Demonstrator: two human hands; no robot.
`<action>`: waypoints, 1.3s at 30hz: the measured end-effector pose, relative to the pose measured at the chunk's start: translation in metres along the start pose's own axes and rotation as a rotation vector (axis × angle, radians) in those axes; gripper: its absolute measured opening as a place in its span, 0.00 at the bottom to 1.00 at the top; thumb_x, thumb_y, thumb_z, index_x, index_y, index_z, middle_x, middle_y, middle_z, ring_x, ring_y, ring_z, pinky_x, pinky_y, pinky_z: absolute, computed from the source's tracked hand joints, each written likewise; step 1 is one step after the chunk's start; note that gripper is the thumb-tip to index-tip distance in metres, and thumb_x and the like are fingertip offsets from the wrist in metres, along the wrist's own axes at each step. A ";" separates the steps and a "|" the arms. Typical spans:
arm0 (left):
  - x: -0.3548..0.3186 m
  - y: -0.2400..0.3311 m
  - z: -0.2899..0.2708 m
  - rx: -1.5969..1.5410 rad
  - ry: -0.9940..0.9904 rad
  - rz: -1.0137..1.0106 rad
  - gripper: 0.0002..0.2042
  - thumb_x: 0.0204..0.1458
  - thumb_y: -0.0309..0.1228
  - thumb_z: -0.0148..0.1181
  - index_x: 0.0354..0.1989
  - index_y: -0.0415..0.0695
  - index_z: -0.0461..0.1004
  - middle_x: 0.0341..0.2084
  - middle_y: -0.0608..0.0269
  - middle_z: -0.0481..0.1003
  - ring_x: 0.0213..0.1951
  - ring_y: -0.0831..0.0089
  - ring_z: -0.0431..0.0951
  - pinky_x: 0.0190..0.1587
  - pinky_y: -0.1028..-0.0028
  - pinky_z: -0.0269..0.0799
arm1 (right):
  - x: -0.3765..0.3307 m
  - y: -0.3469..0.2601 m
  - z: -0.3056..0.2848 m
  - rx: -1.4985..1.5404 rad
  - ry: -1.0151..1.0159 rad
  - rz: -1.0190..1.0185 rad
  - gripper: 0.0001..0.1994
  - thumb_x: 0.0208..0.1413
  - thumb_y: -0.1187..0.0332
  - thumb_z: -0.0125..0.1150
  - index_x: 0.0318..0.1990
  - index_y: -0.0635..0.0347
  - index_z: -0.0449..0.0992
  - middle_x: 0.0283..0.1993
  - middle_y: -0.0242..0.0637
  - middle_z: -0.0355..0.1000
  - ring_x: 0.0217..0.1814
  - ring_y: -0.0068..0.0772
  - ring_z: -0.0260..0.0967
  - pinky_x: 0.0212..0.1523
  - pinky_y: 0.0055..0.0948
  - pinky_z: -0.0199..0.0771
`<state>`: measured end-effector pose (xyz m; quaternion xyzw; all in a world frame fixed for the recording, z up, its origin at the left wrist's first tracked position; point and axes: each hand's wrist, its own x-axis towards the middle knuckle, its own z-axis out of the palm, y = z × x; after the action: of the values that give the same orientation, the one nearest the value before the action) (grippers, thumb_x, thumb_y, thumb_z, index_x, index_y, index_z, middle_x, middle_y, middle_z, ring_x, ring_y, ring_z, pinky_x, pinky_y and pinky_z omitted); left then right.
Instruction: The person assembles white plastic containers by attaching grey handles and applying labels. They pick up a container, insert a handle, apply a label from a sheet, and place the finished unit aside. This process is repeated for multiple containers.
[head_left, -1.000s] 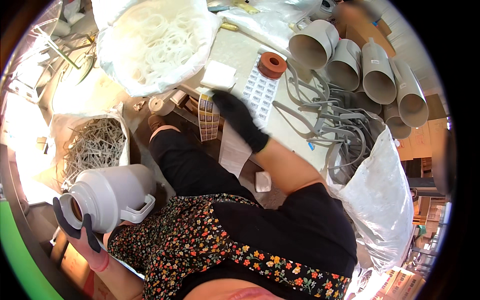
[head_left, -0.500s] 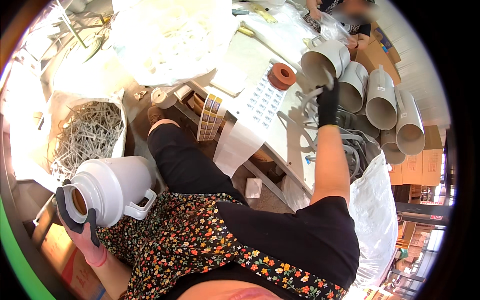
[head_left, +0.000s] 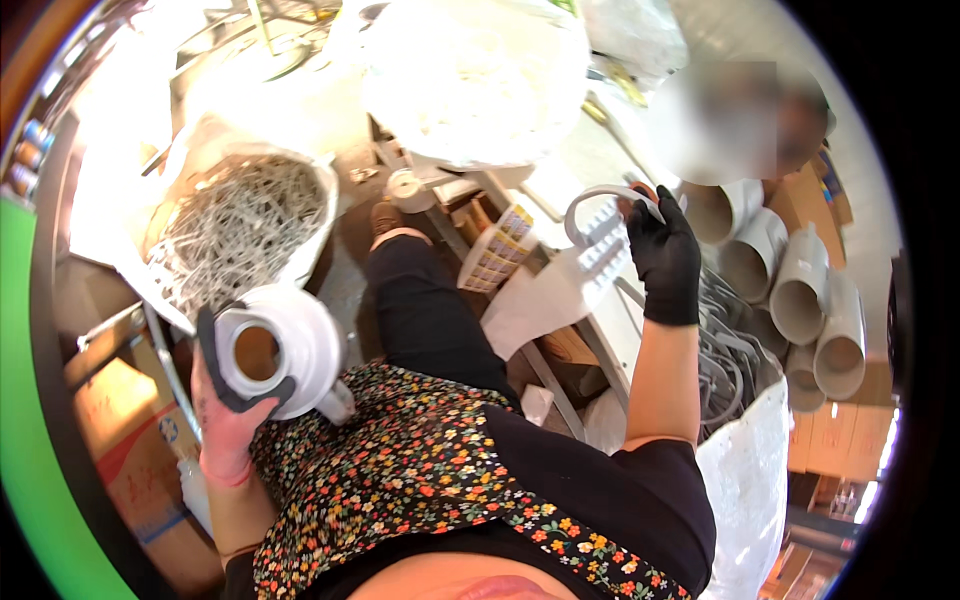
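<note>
My left hand [head_left: 225,425], in a pink glove with dark grey fingers, grips a light grey plastic jug body [head_left: 312,345] by its round neck. The neck opening faces up toward me, and a small side handle sticks out at the lower right. In a black glove, my right hand [head_left: 665,262] pinches one end of a curved grey plastic handle [head_left: 573,215] above the table. Below and right of that hand lies a heap of similar grey handles [head_left: 722,370], in a white plastic bag [head_left: 745,480].
Several grey cylinders [head_left: 798,295] are stacked at the right, above cardboard boxes [head_left: 840,440]. White label sheets [head_left: 540,310] and gold labels [head_left: 497,247] hang by the table edge. A sack of thin grey pieces [head_left: 240,235] stands left; a bag of white pieces [head_left: 480,80] sits at the back.
My right hand has come away from the handle heap with a curved handle in it, toward the left. The jug body has tilted so its neck faces me more. The view has shifted.
</note>
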<state>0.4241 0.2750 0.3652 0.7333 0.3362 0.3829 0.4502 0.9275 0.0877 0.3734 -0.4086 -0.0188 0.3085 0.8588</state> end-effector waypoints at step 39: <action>-0.066 0.033 -0.038 0.157 0.342 0.399 0.44 0.30 0.48 0.76 0.55 0.35 0.65 0.49 0.49 0.71 0.53 0.56 0.72 0.59 0.57 0.65 | -0.184 0.211 0.231 -0.019 -0.798 0.577 0.15 0.65 0.56 0.51 0.50 0.57 0.67 0.18 0.22 0.45 0.17 0.19 0.46 0.31 0.26 0.66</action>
<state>0.3644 0.2226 0.3893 0.7423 0.2848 0.5551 0.2443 0.6044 0.2470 0.4168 -0.2550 -0.2355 0.6660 0.6603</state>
